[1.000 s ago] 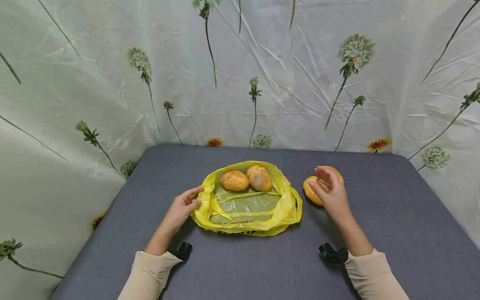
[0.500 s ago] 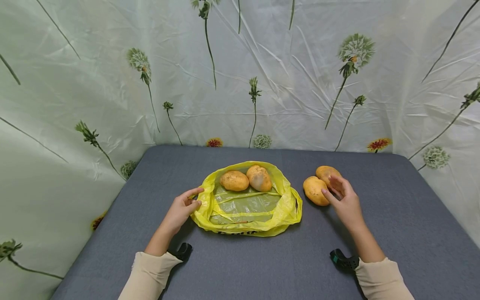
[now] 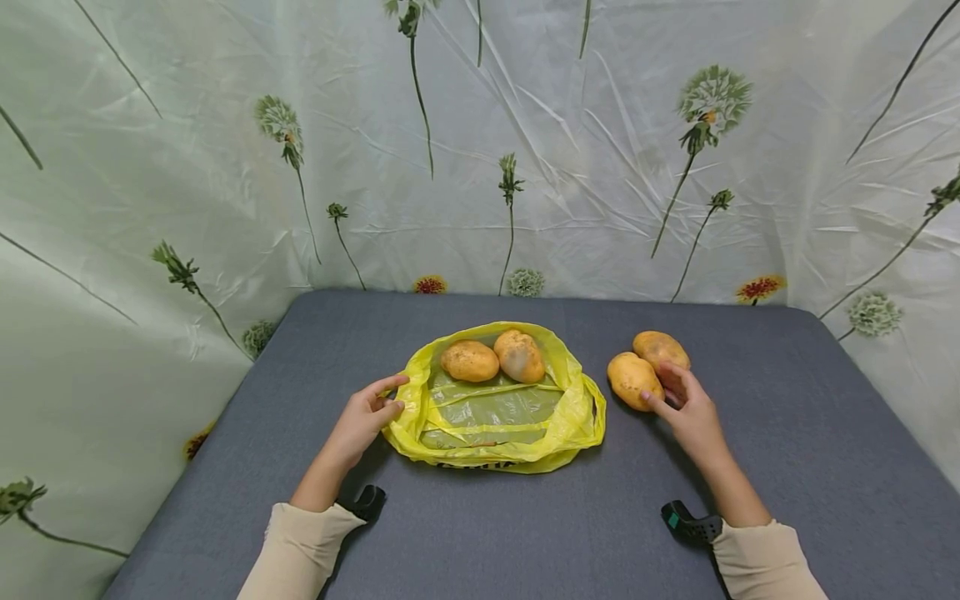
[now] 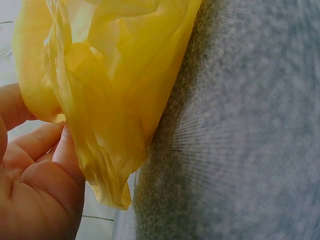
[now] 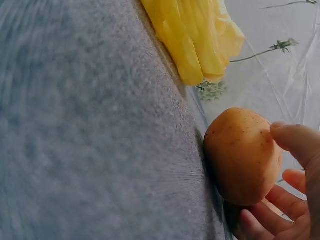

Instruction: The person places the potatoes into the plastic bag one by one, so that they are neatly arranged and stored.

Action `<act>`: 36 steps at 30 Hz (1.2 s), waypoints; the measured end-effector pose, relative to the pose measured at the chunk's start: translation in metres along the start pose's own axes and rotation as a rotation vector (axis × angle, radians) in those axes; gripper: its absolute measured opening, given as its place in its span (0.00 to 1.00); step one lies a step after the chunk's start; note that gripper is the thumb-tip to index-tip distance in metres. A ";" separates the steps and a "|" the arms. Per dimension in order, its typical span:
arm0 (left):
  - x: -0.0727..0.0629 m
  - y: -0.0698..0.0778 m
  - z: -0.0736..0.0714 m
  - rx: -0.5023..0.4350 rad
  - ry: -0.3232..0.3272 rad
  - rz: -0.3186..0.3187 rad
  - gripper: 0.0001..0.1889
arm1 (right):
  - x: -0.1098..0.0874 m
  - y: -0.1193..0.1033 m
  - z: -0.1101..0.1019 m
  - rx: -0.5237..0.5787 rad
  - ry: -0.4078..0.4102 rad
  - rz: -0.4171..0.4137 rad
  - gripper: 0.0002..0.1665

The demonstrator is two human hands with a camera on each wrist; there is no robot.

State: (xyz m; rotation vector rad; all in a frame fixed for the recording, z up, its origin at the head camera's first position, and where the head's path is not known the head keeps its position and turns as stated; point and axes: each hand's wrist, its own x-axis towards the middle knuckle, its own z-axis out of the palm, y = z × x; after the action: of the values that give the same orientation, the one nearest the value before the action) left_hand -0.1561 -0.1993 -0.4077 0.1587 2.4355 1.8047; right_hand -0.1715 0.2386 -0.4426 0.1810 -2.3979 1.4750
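Observation:
A yellow plastic bag (image 3: 573, 417) lies spread with its mouth facing up. Inside, toward the far side, are two potatoes, one on the left (image 3: 469, 361) and one on the right (image 3: 520, 357). My left hand (image 3: 360, 425) pinches the bag's left rim; the left wrist view shows the thumb and fingers of this hand (image 4: 42, 185) at the folded film. To the right of the bag, two more potatoes lie close together, a near one (image 3: 632, 379) and a far one (image 3: 660, 348). My right hand (image 3: 693, 417) holds the near potato's right end, thumb on one side and fingers on the other.
All of this rests on a grey cloth-covered table (image 3: 480, 533). Behind and at both sides hangs a pale flower-printed curtain (image 3: 600, 167). Each wrist carries a black strap device, one on the left (image 3: 367, 504) and one on the right (image 3: 690, 525).
My right hand has moved right and toward me from above the two outside potatoes, and its fingers have come onto the near one. My left hand and the bag have stayed put.

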 end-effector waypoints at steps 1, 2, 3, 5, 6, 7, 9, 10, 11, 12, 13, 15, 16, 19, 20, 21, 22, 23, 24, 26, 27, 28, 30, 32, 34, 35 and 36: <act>0.000 0.000 0.000 0.001 0.001 -0.001 0.21 | 0.000 0.001 0.000 0.012 -0.005 0.003 0.33; 0.000 0.000 0.000 0.003 0.003 -0.001 0.21 | -0.001 0.001 0.001 0.018 -0.012 0.008 0.33; 0.000 0.000 0.000 0.004 0.004 -0.002 0.21 | -0.001 0.002 0.001 0.017 -0.019 0.013 0.33; 0.000 0.001 0.001 0.007 0.006 -0.003 0.21 | -0.001 0.003 0.001 0.005 -0.030 0.024 0.34; 0.000 0.001 0.001 0.008 0.006 -0.004 0.21 | -0.002 0.003 0.001 0.002 -0.035 0.029 0.34; 0.000 0.001 0.001 0.007 0.006 -0.005 0.21 | -0.002 0.004 0.001 0.002 -0.039 0.035 0.34; 0.000 0.001 0.001 0.005 0.005 -0.006 0.21 | -0.002 0.004 0.001 0.003 -0.047 0.046 0.34; 0.000 0.001 0.001 0.004 0.004 -0.007 0.21 | -0.002 0.005 0.001 0.004 -0.049 0.053 0.34; 0.001 0.001 0.001 0.003 0.003 -0.008 0.21 | -0.002 0.005 0.001 0.003 -0.051 0.059 0.34; 0.001 0.001 0.001 0.001 0.002 -0.010 0.21 | -0.002 0.005 0.001 0.001 -0.053 0.065 0.34; 0.001 0.001 0.001 -0.001 0.002 -0.010 0.21 | -0.002 0.005 0.001 -0.005 -0.054 0.071 0.34; 0.001 0.001 0.001 -0.001 0.001 -0.012 0.21 | -0.001 0.005 0.000 -0.010 -0.058 0.078 0.35; 0.001 0.001 0.001 -0.001 0.002 -0.013 0.21 | -0.001 0.005 0.000 -0.015 -0.059 0.078 0.35; 0.001 0.001 0.000 0.002 0.002 -0.015 0.21 | -0.001 0.005 0.001 0.000 -0.057 0.067 0.34; 0.000 0.001 0.000 0.004 0.002 -0.016 0.21 | -0.001 0.004 0.001 0.010 -0.054 0.058 0.33; 0.000 0.001 0.000 0.006 0.001 -0.016 0.21 | -0.001 0.005 0.001 0.020 -0.050 0.047 0.33; 0.000 0.001 0.001 0.007 0.002 -0.017 0.21 | -0.001 0.005 0.002 0.029 -0.046 0.037 0.32; 0.000 0.001 0.001 0.009 0.002 -0.018 0.21 | -0.001 0.005 0.002 0.037 -0.041 0.027 0.32; 0.000 0.001 0.001 0.009 0.004 -0.019 0.21 | 0.000 0.005 0.002 0.041 -0.038 0.018 0.32; 0.000 0.001 0.001 0.012 0.006 -0.021 0.21 | 0.000 0.004 0.003 0.050 -0.033 0.005 0.32; 0.001 0.001 0.001 0.013 0.007 -0.021 0.21 | 0.000 0.004 0.003 0.056 -0.031 0.001 0.32; 0.001 0.001 0.001 0.014 0.008 -0.022 0.21 | 0.000 0.002 0.003 0.055 -0.028 -0.003 0.32; 0.001 0.001 0.001 0.014 0.010 -0.022 0.21 | 0.000 -0.001 0.003 0.054 -0.020 -0.015 0.32; 0.000 0.001 0.001 0.015 0.011 -0.021 0.21 | 0.000 -0.005 0.004 0.050 -0.010 -0.027 0.32; 0.000 0.001 0.001 0.015 0.011 -0.020 0.21 | 0.001 -0.009 0.005 0.045 -0.003 -0.043 0.32; 0.000 0.001 0.001 0.015 0.011 -0.020 0.21 | 0.001 -0.011 0.005 0.037 -0.001 -0.049 0.32; 0.000 0.001 0.001 0.015 0.011 -0.020 0.21 | 0.001 -0.012 0.005 0.031 0.000 -0.053 0.32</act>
State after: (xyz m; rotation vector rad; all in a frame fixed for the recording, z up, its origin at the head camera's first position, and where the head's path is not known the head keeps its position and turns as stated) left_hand -0.1559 -0.1979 -0.4067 0.1259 2.4496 1.7836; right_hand -0.1702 0.2281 -0.4341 0.2495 -2.3531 1.4890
